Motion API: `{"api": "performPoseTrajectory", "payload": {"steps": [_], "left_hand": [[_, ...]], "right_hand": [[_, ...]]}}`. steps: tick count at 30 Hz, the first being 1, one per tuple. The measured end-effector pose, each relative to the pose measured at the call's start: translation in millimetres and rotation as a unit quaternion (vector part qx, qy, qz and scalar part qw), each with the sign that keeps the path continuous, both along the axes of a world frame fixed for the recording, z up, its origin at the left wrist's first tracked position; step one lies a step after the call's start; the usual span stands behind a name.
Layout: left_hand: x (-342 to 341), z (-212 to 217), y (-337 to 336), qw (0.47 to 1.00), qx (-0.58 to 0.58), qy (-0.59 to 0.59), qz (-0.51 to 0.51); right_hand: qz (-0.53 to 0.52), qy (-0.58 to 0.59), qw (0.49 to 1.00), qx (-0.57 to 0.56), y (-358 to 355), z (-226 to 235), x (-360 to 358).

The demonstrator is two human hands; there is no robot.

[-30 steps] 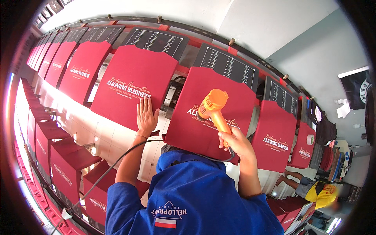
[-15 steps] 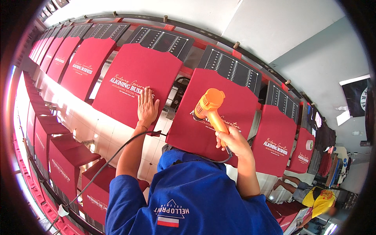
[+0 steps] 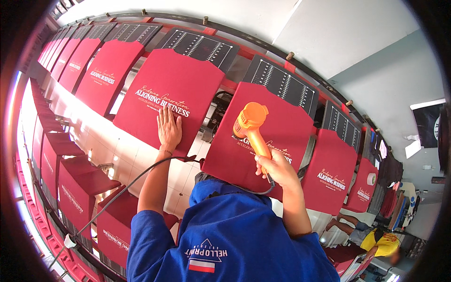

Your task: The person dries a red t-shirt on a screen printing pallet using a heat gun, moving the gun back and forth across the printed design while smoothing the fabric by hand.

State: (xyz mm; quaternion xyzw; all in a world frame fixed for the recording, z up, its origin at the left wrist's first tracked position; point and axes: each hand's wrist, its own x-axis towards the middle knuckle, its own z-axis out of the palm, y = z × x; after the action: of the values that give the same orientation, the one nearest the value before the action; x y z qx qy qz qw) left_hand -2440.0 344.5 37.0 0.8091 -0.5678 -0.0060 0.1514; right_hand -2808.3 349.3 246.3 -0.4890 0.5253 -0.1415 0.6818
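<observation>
My right hand (image 3: 278,168) grips the handle of an orange heat gun (image 3: 253,124), its fingers wrapped round it. The gun's dark nozzle end hangs over the print on a maroon T-shirt (image 3: 277,117), hiding part of the lettering. My left hand (image 3: 169,129) lies flat with its fingers stretched out on another maroon T-shirt (image 3: 174,75) to the left, fingertips at the lower edge of its white and gold print. Both shirts are spread flat over dark boards. A dark power cord (image 3: 136,181) runs from the gun's side across my left forearm.
More printed maroon shirts (image 3: 105,77) on boards (image 3: 197,47) continue along the rack to both sides. A metal rail (image 3: 251,38) borders the far side. Another shirt row (image 3: 77,188) stands at lower left. A roll of tape (image 3: 370,179) rests at right, near a person in yellow (image 3: 387,243).
My left hand has slid slightly down and left on the shirt, uncovering more of the print. The heat gun has shifted only slightly over the other shirt.
</observation>
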Motion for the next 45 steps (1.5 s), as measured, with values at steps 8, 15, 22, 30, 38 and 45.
{"api": "performPoseTrajectory", "payload": {"steps": [8,15,22,30,38,45], "left_hand": [[-12,6,11,0.998,-0.021,0.027,-0.052],[-23,18,16,0.990,-0.022,0.051,-0.128],[-22,18,10,0.992,-0.026,0.029,-0.120],[-24,16,7,0.990,-0.038,0.035,-0.128],[-32,16,14,0.989,-0.031,0.035,-0.139],[-36,12,18,0.989,-0.033,0.034,-0.139]], "right_hand": [[0.013,0.017,1.000,-0.017,-1,3,12],[0.012,0.002,1.000,-0.029,-1,1,16],[-0.009,0.016,1.000,-0.021,2,9,9],[-0.033,0.010,0.999,-0.003,12,4,-22],[-0.076,0.006,0.997,0.028,46,18,-52],[-0.066,0.003,0.997,0.026,53,9,-50]]}}
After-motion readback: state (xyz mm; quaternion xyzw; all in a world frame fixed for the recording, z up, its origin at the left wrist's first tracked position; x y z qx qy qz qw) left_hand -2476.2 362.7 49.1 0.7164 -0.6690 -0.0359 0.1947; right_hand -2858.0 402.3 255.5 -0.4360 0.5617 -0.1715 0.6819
